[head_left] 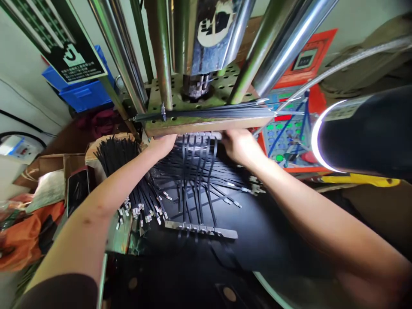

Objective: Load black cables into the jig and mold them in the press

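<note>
Both my hands reach forward under the green perforated plate of a vertical press. My left hand and my right hand grip the two ends of a metal fixture bar at the plate's front edge. Several black cable strips hang from that bar down to a second metal bar lying on the dark work surface. Fingers of both hands curl around the upper bar; their tips are hidden beneath the plate.
A heap of black cables with metal plugs lies left of my left forearm. An orange control panel with coloured buttons stands right. Chrome press columns rise above. Blue bins, cardboard boxes and orange cloth sit left.
</note>
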Action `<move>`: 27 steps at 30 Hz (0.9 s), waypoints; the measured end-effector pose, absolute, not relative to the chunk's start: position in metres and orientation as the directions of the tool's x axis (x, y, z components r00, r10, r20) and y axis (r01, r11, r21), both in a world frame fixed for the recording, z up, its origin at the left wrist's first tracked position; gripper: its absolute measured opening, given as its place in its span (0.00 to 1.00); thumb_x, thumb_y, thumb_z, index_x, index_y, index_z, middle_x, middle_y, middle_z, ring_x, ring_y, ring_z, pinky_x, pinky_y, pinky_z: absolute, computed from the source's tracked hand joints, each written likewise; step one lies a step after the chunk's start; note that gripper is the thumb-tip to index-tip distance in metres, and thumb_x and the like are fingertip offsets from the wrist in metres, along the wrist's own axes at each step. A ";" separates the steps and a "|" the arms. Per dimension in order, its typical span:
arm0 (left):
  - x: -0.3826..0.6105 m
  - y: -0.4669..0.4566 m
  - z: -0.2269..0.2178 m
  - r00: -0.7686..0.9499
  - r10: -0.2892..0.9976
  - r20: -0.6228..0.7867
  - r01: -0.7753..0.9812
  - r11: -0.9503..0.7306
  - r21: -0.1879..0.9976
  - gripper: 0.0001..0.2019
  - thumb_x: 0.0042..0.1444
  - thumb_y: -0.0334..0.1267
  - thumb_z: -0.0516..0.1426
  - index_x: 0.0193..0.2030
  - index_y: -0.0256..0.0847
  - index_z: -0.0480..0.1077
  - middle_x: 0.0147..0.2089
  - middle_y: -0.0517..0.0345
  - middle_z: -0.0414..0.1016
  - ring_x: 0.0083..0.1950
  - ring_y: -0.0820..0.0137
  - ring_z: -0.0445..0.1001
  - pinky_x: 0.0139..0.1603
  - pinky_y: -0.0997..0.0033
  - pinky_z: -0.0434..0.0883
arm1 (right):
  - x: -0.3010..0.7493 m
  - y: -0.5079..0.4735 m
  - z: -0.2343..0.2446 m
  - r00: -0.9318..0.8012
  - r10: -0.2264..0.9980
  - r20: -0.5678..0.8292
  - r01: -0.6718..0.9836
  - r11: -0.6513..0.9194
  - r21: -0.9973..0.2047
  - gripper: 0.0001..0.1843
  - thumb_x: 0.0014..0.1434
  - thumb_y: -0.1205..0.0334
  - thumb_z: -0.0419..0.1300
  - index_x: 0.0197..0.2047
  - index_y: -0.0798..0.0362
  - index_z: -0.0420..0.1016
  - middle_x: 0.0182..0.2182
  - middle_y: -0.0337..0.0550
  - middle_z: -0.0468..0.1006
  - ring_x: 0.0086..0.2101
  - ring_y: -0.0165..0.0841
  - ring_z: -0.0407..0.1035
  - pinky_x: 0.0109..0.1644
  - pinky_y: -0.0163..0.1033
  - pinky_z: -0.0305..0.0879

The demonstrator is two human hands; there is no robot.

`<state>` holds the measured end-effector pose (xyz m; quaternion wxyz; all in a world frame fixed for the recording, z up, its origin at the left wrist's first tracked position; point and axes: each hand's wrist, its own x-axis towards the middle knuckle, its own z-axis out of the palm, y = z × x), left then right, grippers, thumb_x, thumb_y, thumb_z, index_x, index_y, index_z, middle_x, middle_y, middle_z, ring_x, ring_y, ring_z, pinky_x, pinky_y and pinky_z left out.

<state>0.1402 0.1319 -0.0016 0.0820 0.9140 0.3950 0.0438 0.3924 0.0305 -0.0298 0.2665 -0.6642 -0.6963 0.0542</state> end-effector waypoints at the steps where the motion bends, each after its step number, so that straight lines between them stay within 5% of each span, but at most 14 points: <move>1: 0.134 0.117 -0.001 0.734 0.679 0.018 0.667 -0.725 0.174 0.16 0.69 0.31 0.48 0.57 0.41 0.72 0.55 0.45 0.76 0.62 0.56 0.70 0.61 0.52 0.67 | 0.395 -0.001 -0.030 -0.007 0.958 0.285 0.890 0.136 -0.436 0.21 0.63 0.59 0.50 0.54 0.57 0.74 0.47 0.61 0.81 0.47 0.50 0.75 0.53 0.57 0.72; 8: 0.139 0.001 -0.005 0.950 0.265 -0.164 0.290 -0.945 0.153 0.08 0.61 0.31 0.57 0.44 0.39 0.76 0.49 0.49 0.76 0.58 0.54 0.67 0.54 0.53 0.64 | 0.408 -0.184 -0.062 -0.192 0.951 0.242 0.787 0.296 -0.542 0.08 0.64 0.58 0.56 0.44 0.41 0.74 0.33 0.45 0.81 0.33 0.42 0.76 0.33 0.47 0.76; 11: 0.161 -0.014 -0.009 0.944 0.242 -0.223 0.279 -0.948 0.153 0.10 0.61 0.29 0.56 0.46 0.36 0.77 0.49 0.48 0.76 0.57 0.54 0.68 0.53 0.54 0.64 | 0.399 -0.186 -0.069 -0.157 0.943 0.293 0.799 0.296 -0.523 0.13 0.64 0.56 0.57 0.50 0.44 0.75 0.39 0.49 0.81 0.39 0.44 0.77 0.40 0.50 0.78; 14: 0.168 -0.016 -0.007 0.915 0.365 -0.171 0.398 -0.888 0.230 0.12 0.66 0.32 0.54 0.52 0.38 0.76 0.53 0.48 0.76 0.58 0.55 0.69 0.56 0.55 0.65 | 0.393 -0.171 -0.062 -0.167 0.934 0.315 0.774 0.322 -0.545 0.20 0.66 0.62 0.53 0.60 0.47 0.72 0.51 0.50 0.80 0.50 0.42 0.76 0.54 0.49 0.76; 17: 0.159 -0.023 0.000 0.842 0.470 -0.264 0.535 -0.671 0.513 0.18 0.72 0.43 0.48 0.47 0.38 0.78 0.49 0.50 0.79 0.54 0.59 0.74 0.57 0.60 0.67 | 0.386 -0.165 -0.054 -0.151 0.939 0.310 0.772 0.308 -0.555 0.26 0.66 0.68 0.51 0.64 0.44 0.68 0.58 0.45 0.78 0.55 0.38 0.75 0.59 0.45 0.74; 20: 0.149 -0.040 0.007 0.860 0.211 -0.465 0.506 -0.242 0.828 0.29 0.74 0.53 0.41 0.40 0.37 0.78 0.43 0.53 0.81 0.46 0.66 0.78 0.52 0.67 0.71 | 0.367 -0.159 -0.049 -0.269 0.903 0.334 0.727 0.418 -0.545 0.26 0.65 0.69 0.51 0.65 0.46 0.69 0.60 0.46 0.76 0.56 0.39 0.73 0.58 0.44 0.74; 23: 0.148 -0.048 0.017 0.918 0.025 -0.396 0.397 -0.028 0.918 0.17 0.66 0.51 0.57 0.45 0.37 0.75 0.40 0.56 0.81 0.40 0.68 0.79 0.46 0.70 0.74 | 0.354 -0.135 -0.041 -0.262 0.911 0.320 0.751 0.400 -0.525 0.22 0.60 0.70 0.52 0.55 0.49 0.75 0.50 0.47 0.82 0.48 0.40 0.78 0.51 0.44 0.77; 25: 0.146 -0.037 0.027 0.906 0.206 -0.370 0.410 -0.207 0.888 0.16 0.60 0.42 0.63 0.51 0.38 0.72 0.39 0.57 0.80 0.38 0.67 0.79 0.44 0.69 0.75 | 0.360 -0.110 -0.034 -0.101 0.951 0.291 0.841 0.238 -0.486 0.22 0.57 0.71 0.53 0.52 0.48 0.76 0.45 0.47 0.83 0.44 0.42 0.78 0.49 0.46 0.77; 27: 0.138 -0.017 0.038 0.827 0.496 -0.264 0.524 -0.513 0.680 0.23 0.58 0.37 0.64 0.60 0.38 0.68 0.44 0.53 0.80 0.44 0.62 0.79 0.50 0.61 0.74 | 0.375 -0.089 -0.030 0.010 0.964 0.265 0.908 0.102 -0.407 0.24 0.55 0.71 0.54 0.55 0.51 0.75 0.46 0.51 0.82 0.46 0.46 0.77 0.51 0.52 0.75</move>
